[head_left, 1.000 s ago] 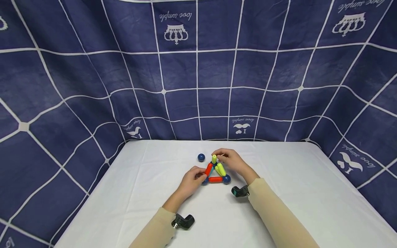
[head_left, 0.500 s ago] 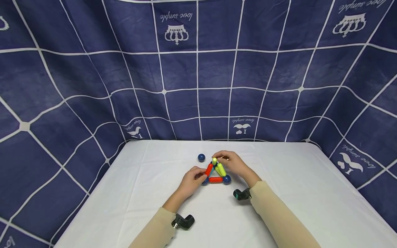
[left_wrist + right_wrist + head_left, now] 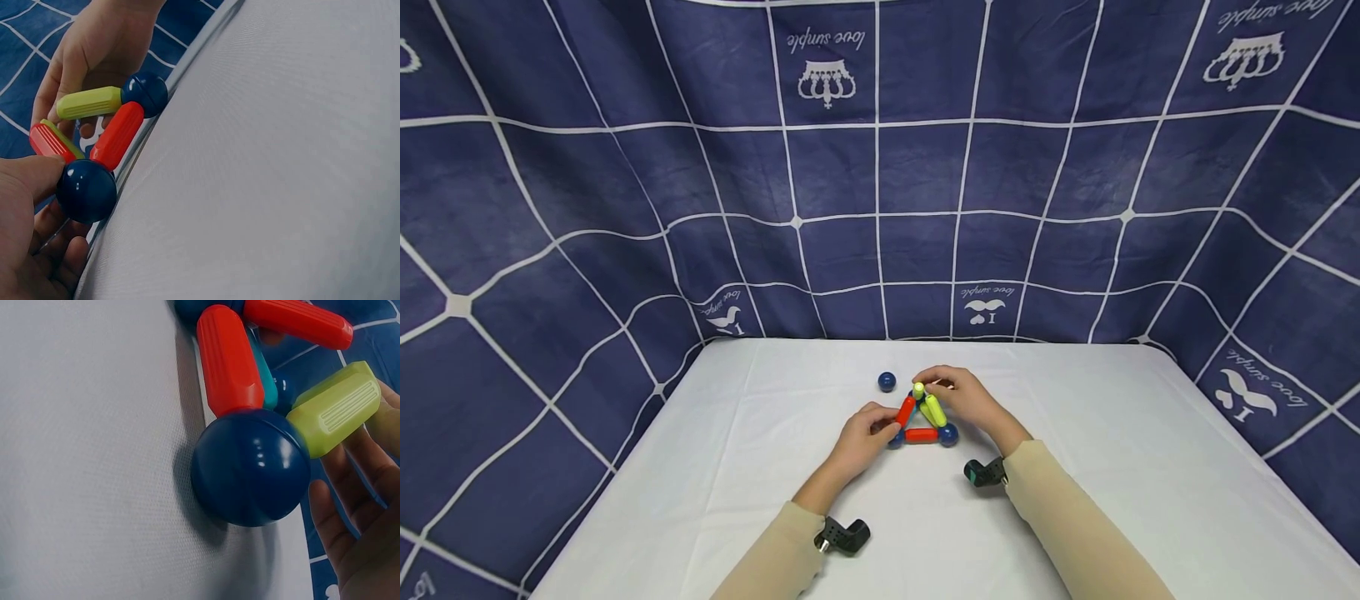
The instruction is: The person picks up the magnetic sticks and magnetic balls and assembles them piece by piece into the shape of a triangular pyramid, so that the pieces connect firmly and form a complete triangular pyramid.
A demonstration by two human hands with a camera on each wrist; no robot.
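Observation:
A small frame of magnetic rods and blue balls stands on the white table, its rods leaning inward and upward. My left hand [image 3: 861, 437] pinches the red rod [image 3: 51, 142] above the left ball [image 3: 86, 190]. My right hand [image 3: 966, 398] is at the far side, fingertips around the rear yellow-green rod [image 3: 919, 390]; the exact contact is partly hidden. A second yellow-green rod [image 3: 337, 409] leans from the right ball [image 3: 250, 469]. A red base rod [image 3: 921, 434] joins the left and right balls, and a teal rod [image 3: 265, 372] shows behind it.
A loose blue ball [image 3: 887, 382] lies on the table behind the frame, left of my right hand. The white-covered table [image 3: 760, 433] ends at a navy curtain [image 3: 925, 167] with white lines. Each wrist wears a black camera [image 3: 842, 536].
The rear yellow-green rod has tilted lower, and my right hand has moved slightly down toward me with it. My left hand and the loose ball have stayed in place.

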